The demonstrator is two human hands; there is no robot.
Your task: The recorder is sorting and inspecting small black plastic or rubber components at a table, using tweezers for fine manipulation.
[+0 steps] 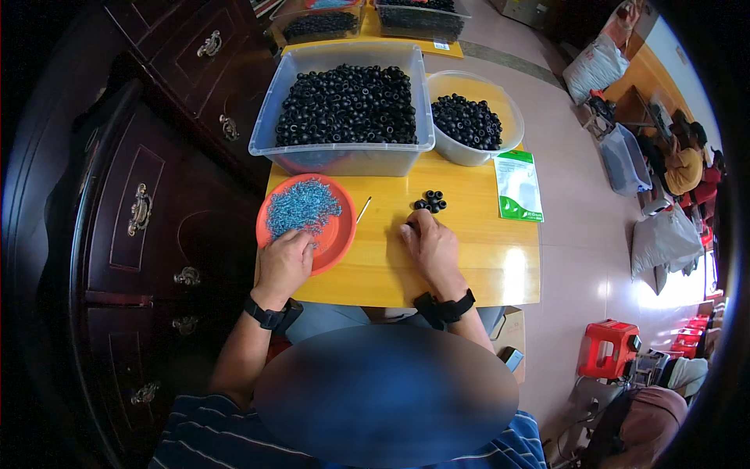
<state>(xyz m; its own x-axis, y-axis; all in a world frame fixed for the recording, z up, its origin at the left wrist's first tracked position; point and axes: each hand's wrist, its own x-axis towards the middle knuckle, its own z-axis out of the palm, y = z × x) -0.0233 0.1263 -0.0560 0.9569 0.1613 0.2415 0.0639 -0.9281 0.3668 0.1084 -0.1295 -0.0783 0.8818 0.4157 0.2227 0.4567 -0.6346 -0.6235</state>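
A round red plate (341, 248) holds a heap of tiny blue, glittering pieces (303, 205). My left hand (286, 264) reaches over its near side, fingers closed together at the heap's edge; what they pinch is too small to make out. On the yellow table my right hand (434, 248) is closed, with a small dark piece at its fingertips that looks like the black ones nearby. Just beyond it lies a little cluster of black, hollow round pieces (430, 202). Between the plate and this hand lies a thin stick (365, 209) with a dark tip.
Behind the plate stands a large clear bin (344, 160) full of black pieces (348, 102). To its right is a round clear tub (478, 156) of the same pieces. A green and white packet (519, 186) lies at the table's right edge. Dark wooden drawers (141, 234) flank the left.
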